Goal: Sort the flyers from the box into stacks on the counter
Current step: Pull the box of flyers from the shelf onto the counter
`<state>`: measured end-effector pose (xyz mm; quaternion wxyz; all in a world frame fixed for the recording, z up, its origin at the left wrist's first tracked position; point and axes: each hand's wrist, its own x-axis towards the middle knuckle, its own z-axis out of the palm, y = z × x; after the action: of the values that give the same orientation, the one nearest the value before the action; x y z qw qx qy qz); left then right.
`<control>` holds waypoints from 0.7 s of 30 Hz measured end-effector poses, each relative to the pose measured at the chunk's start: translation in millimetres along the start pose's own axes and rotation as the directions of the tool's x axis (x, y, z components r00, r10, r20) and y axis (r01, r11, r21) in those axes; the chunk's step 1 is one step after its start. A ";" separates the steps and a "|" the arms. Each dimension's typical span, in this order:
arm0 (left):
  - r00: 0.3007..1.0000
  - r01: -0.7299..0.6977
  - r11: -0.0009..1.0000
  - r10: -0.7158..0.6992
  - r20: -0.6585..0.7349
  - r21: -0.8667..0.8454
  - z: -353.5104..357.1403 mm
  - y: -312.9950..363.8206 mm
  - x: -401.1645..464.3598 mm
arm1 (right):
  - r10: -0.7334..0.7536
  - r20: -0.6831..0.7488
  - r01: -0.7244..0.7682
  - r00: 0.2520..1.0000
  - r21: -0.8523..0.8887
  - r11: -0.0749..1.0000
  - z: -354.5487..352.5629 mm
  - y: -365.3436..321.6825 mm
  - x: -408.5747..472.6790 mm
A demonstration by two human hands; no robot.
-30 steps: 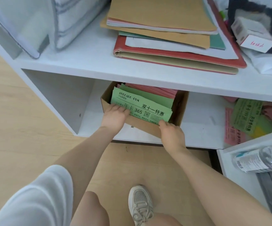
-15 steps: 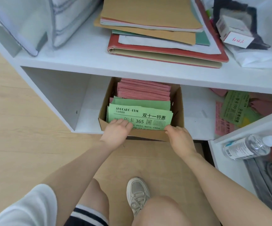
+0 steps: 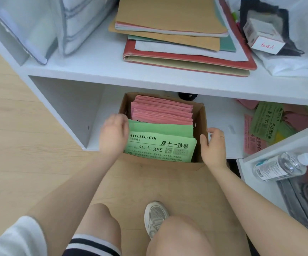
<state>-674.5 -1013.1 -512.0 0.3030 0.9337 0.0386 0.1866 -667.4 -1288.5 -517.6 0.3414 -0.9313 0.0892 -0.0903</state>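
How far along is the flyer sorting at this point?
Barely begun. Done: the cardboard box sits at the shelf's front edge. In hand: left hand at the green flyers, right hand on the box's right wall. Left: pink flyers and green ones all remain boxed; no sorted stacks visible.
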 end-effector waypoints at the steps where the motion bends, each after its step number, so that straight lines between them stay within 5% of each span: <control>1: 0.993 0.116 0.993 -0.116 -0.010 -0.010 0.4 -3.9 10.7 | 0.096 0.023 -0.097 0.995 0.045 0.994 2.7 -1.4 8.7; 3: 0.909 0.404 0.912 -0.392 0.140 -0.074 5.0 -9.4 29.0 | 0.207 0.070 -0.213 0.976 0.090 0.973 9.3 0.8 25.0; 5: 0.804 0.550 0.834 -0.511 0.305 -0.052 12.2 -14.3 41.4 | 0.238 0.097 -0.247 0.966 0.093 0.965 14.5 3.4 36.1; 10: 0.785 0.570 0.821 -0.534 0.315 -0.028 20.0 -21.3 49.7 | 0.331 0.080 -0.337 0.940 0.089 0.937 20.6 11.9 55.1; 14: 0.812 0.466 0.869 -0.494 0.310 0.164 22.9 -29.3 48.4 | 0.427 0.233 -0.421 0.874 -0.078 0.904 28.9 25.2 60.6; 21: 0.822 0.416 0.880 -0.472 0.320 0.230 7.4 -27.5 15.4 | 0.490 0.210 -0.484 0.846 -0.084 0.871 20.0 32.1 32.4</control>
<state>-656.4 -991.9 -528.5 0.2686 0.9370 0.2120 -0.0702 -634.8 -1307.6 -550.1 0.3480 -0.8870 0.2846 0.1060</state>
